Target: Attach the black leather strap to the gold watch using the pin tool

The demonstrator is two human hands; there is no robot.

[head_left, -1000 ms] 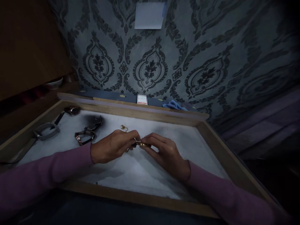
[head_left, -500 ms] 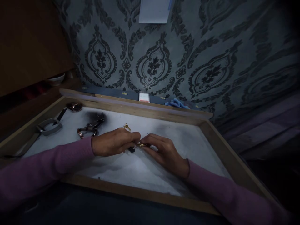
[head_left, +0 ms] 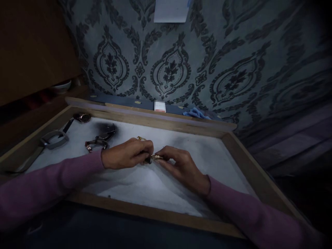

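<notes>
Gripping a small gold piece (head_left: pixel 157 157) in right hand (head_left: pixel 180 163), over the tray (head_left: pixel 155 211); pinching a dark bit (head_left: pixel 149 160) at its nine o'clock in left hand (head_left: pixel 127 153). Cannot tell whether joined. Best to brace the right, pinch lightly, work low, and avoid knocking the gold trinket (head_left: pixel 141 138) at eleven o'clock.

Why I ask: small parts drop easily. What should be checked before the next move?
1. Right hand pinching the gold-coloured metal piece: ok.
2. Left hand gripping the dark piece at its fingertips: cannot tell, fingers hide it.
3. Both hands above the wooden-sided tray: ok.
4. Second gold-coloured piece, beyond the left hand, fully in view: not ok, partly hidden.
5. Grey looped band apart from both hands: ok.
</notes>
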